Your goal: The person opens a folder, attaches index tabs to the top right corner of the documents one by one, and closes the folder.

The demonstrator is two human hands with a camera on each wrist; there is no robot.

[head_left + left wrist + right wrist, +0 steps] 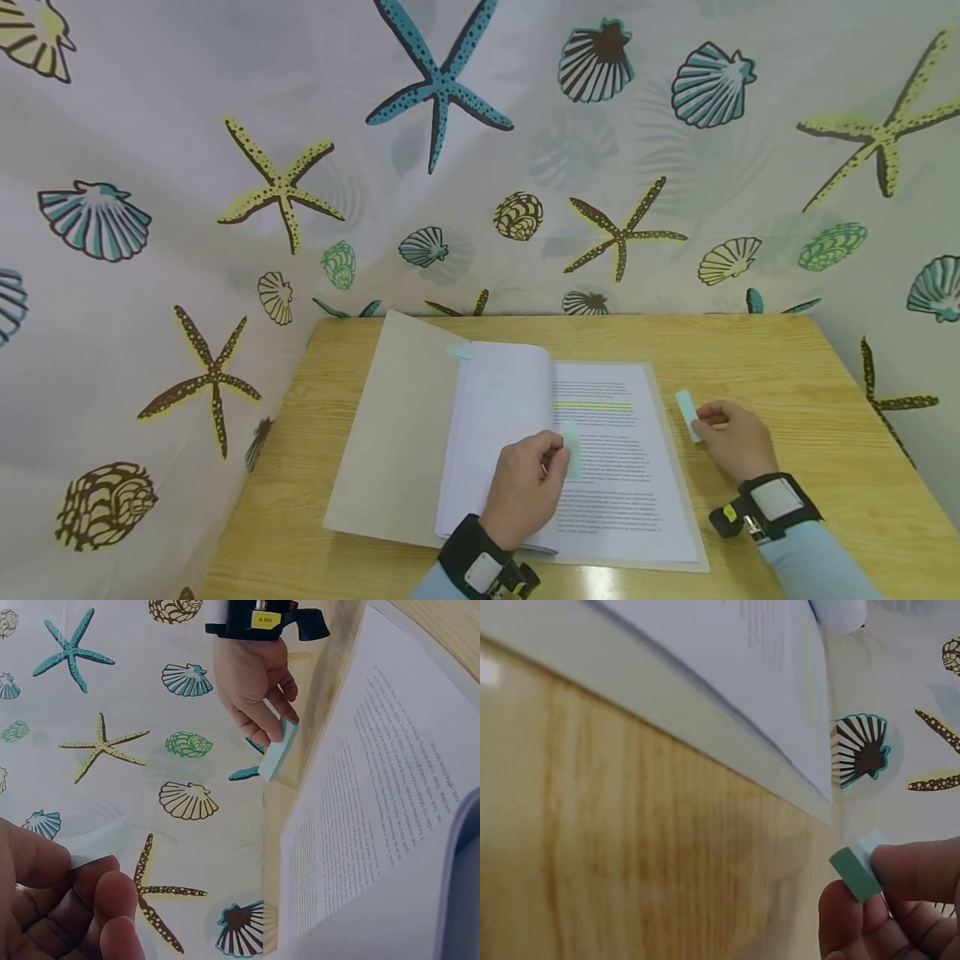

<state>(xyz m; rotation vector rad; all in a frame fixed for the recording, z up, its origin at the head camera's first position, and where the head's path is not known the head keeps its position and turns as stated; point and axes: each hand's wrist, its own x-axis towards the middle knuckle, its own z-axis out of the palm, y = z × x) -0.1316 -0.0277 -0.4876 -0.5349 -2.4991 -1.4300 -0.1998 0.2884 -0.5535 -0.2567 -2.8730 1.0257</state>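
Observation:
Between thumb and fingers, my left hand pinches a single pale green sticky note over the right-hand page. The note looks thin and slightly curved in the left wrist view. My right hand holds a small pad of matching sticky notes by one end, right of the document. The pad's thick edge shows in the right wrist view. Beneath the left hand lies an open document; its printed page has a yellow-highlighted line near the top.
The turned pages curve up at the document's left, over the opened beige cover. A pale sticky tab sticks out from their upper left edge. Behind the wooden table hangs a shell-and-starfish cloth.

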